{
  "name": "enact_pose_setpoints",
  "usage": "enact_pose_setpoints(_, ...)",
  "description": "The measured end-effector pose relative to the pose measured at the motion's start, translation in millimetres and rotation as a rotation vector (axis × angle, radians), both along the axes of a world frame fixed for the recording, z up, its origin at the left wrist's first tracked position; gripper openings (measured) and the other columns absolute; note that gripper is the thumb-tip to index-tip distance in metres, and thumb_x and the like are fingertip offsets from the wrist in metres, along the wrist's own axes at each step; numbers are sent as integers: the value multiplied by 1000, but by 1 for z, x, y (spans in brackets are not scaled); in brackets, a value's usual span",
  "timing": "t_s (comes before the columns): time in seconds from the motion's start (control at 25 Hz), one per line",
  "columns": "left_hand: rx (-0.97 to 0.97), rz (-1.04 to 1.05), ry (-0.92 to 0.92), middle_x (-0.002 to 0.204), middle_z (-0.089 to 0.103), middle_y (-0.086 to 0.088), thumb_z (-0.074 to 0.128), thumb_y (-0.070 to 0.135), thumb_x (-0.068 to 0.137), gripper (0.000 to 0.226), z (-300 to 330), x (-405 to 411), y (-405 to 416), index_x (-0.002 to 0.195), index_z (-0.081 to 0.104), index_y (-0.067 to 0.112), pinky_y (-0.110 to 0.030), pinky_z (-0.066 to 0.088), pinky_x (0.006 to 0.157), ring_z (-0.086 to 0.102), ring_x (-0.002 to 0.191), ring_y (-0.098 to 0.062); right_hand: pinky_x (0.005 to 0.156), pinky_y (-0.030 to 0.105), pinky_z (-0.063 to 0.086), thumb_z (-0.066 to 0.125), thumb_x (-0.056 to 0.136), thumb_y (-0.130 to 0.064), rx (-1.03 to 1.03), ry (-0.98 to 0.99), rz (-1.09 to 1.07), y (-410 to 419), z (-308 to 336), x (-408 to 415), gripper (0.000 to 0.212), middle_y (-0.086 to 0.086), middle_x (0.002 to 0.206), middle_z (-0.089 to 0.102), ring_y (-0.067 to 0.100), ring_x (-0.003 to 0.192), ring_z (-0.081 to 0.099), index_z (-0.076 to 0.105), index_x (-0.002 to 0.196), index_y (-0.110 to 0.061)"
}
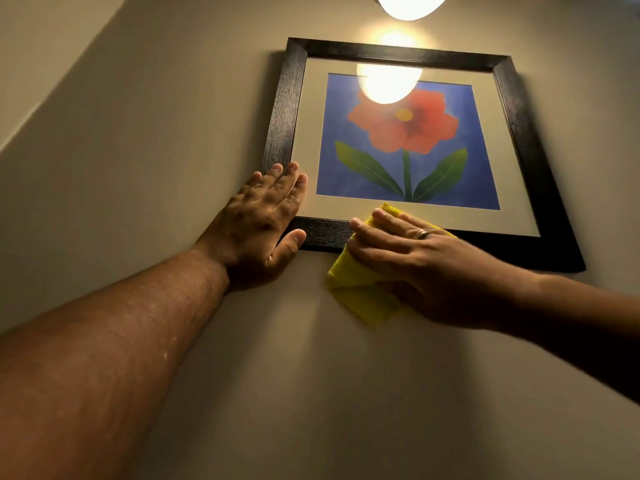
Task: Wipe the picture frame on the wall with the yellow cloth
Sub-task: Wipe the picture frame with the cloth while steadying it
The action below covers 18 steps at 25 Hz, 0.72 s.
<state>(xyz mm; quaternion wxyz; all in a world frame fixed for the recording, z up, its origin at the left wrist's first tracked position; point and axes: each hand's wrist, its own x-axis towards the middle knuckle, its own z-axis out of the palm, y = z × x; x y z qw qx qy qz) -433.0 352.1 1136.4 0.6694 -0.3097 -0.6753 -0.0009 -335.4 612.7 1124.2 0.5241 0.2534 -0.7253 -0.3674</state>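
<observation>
A dark wooden picture frame [285, 109] hangs on the beige wall and holds a print of a red flower on blue. My left hand [266, 223] lies flat over the frame's lower left corner, fingers spread on the wood and mat, thumb under the bottom rail. My right hand [422, 268] presses a folded yellow cloth [356, 285] against the bottom rail, just right of the left hand. The cloth's tip shows above my fingers on the mat, and its lower part hangs onto the wall below the frame.
A lit wall lamp [408, 5] glows just above the frame, and its glare reflects on the glass [388, 84]. A sloped ceiling edge [52, 95] runs along the upper left. Bare wall [294, 375] lies below and to the left of the frame.
</observation>
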Motion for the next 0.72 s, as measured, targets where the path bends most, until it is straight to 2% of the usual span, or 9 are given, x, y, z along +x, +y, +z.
enact_pose_setpoints(0.08,-2,-3,-1,165,5,-12,15,54,84,82,0,0,0,155,10,13,-42,6,126,2,153,-28,118,45,22,42,94,-38,-115,2,23,-3,22,9,55,-3,157,21,24,145,15,23,145,-30)
enact_pose_setpoints(0.16,-5,-10,1,165,4,-12,16,54,85,82,-1,0,0,155,9,13,-42,5,126,1,153,-27,118,43,19,41,95,-34,-213,-13,43,-25,29,5,52,1,157,21,26,145,16,25,144,-26)
enact_pose_setpoints(0.28,-3,-12,-14,165,5,-12,16,53,84,82,0,1,-1,155,10,12,-42,5,126,1,153,-27,119,41,12,43,94,-29,-31,-29,75,-24,6,-7,53,1,157,22,25,145,14,26,144,-25)
enact_pose_setpoints(0.36,-5,-9,-19,165,6,-12,16,53,84,82,-1,1,0,155,11,11,-42,5,126,2,153,-28,118,43,17,48,92,-27,21,-77,11,3,15,8,56,-4,156,23,21,144,14,27,144,-28)
enact_pose_setpoints(0.44,-3,-15,-23,165,7,-12,16,53,84,82,-1,1,0,155,12,11,-43,6,126,3,153,-28,117,46,25,48,93,-27,-150,-50,18,6,43,16,54,-2,156,26,23,145,17,29,143,-26)
enact_pose_setpoints(0.52,-3,-5,-16,165,6,-12,16,53,85,82,-2,3,0,155,11,11,-42,6,126,3,153,-28,119,44,19,44,95,-26,-290,-13,20,-20,48,4,52,3,157,23,26,145,16,28,144,-23)
enact_pose_setpoints(0.56,-2,4,-16,165,6,-12,16,53,85,82,-2,3,0,155,11,11,-42,6,126,2,153,-27,119,41,14,43,94,-25,-280,-7,48,-33,38,-4,52,5,157,21,26,145,14,28,144,-22)
enact_pose_setpoints(0.64,-2,-3,-35,165,6,-12,16,53,84,82,-1,6,2,155,11,11,-41,5,126,2,153,-27,119,40,9,43,93,-30,-127,52,85,-26,6,-14,54,5,157,21,24,144,12,27,144,-23)
enact_pose_setpoints(0.72,-5,-13,-44,165,6,-13,16,52,84,82,-1,8,2,155,11,10,-41,5,126,3,153,-28,118,46,16,39,92,-39,-116,112,31,10,-14,-3,56,4,155,23,26,143,17,26,144,-25)
